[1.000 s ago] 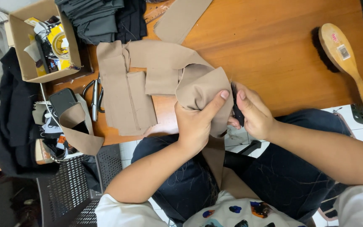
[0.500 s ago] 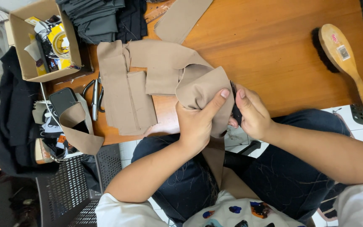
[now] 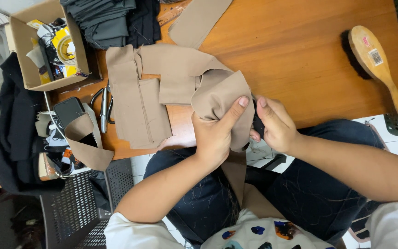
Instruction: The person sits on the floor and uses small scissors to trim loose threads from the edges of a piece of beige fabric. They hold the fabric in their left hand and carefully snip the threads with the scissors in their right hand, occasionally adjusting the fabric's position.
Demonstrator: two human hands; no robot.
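Since a moment ago, almost nothing has shifted: both hands are still bunched at the near edge of the worktop [image 3: 309, 55], and the fingers have only crept a little along the cloth. From that I judge the work on this fold is slow and careful, and not finished.

I see my left hand [image 3: 215, 133] with its grip closed on the tan cloth [image 3: 222, 94], thumb pressed up along the fold. My right hand [image 3: 275, 124] is just beside it, with a tight, narrow grip on the cloth's edge and on something small and dark that I cannot make out. The cloth is lifted off the wood there, and the rest of it lies flat toward the left, reaching the near edge.

Scissors [image 3: 103, 108] lie by the left edge, touching the flat cloth. A phone [image 3: 68, 110] sits next to them, with a loop of tan strip [image 3: 86, 143] hanging over the edge. A cardboard box [image 3: 26, 55] of bits stands in the far left corner, beside a heap of dark clothes [image 3: 111, 18]. A wooden brush [image 3: 378, 62] rests well apart, at the right edge.
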